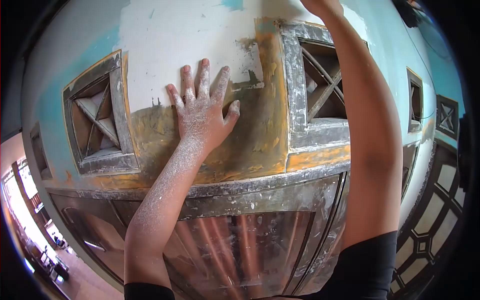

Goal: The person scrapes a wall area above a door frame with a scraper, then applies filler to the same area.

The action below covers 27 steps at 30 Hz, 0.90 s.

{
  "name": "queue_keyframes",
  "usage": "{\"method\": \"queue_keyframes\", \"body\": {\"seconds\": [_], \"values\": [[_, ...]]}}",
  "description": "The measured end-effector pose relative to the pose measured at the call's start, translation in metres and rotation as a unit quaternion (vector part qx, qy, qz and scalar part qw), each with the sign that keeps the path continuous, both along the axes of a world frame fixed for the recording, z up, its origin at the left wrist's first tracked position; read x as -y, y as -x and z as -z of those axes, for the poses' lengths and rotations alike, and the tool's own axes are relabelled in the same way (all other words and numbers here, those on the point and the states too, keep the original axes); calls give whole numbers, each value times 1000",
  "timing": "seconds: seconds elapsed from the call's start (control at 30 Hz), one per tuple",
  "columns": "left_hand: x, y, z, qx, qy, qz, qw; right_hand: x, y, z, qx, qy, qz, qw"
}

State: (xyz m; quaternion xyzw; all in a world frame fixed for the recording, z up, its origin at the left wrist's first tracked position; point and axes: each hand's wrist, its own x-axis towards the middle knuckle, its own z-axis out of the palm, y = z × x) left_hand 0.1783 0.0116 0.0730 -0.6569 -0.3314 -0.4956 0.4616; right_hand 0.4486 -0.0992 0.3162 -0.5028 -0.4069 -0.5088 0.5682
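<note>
Turquoise-and-orange painted wall (pixel 50 100). Dust-whitened left hand (pixel 202 117) lay flat, released, fingertips (pixel 205 65) on white filler patch (pixel 165 45) at 12 o'clock. Right arm (pixel 370 150) raised; right hand off-frame, grip untellable. Risk: dusty palm slipping during overreach, smudging filler.

You have two arms in view: one left hand (pixel 202 112) with all five fingers showing, and one right arm (pixel 370 140) whose hand is cut off by the top edge. You can count two crossed-bar vents, the left vent (pixel 97 117) and the right vent (pixel 320 82). Three more squares sit at the edges: the far-left square (pixel 40 150), the near-right square (pixel 415 100) and the far-right square (pixel 446 117).
</note>
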Motion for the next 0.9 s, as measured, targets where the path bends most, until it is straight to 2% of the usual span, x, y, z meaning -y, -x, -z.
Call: {"method": "queue_keyframes", "body": {"seconds": [0.13,0.3,0.37,0.43,0.5,0.57,0.6,0.63,0.7,0.8,0.9], "values": [[2,0,0,2,17,-12,1000,7,11,14,2,-2,-12,1000],[-9,1,-2,-23,-38,-3,999,5,48,75,53,29,-32,998],[-11,3,-5,-26,-40,-30,998,-1,58,98,73,10,-50,996],[-19,7,-2,-51,-85,34,994,-2,73,120,94,34,-60,993],[-25,14,1,-62,-76,34,995,0,88,148,92,55,-62,992],[-33,24,-4,-104,-85,57,989,1,98,165,154,3,-65,986],[-16,35,-7,-121,-173,12,977,-1,101,167,107,76,-71,989],[-16,44,-9,-121,-171,15,978,3,109,177,95,112,-60,987],[-15,62,-10,-102,-17,46,994,1,117,197,92,128,-80,984],[-19,91,-14,-64,-32,34,997,-27,109,231,113,110,-25,987],[-25,109,-10,-28,-29,53,998,-29,116,263,133,112,-39,984]]}}
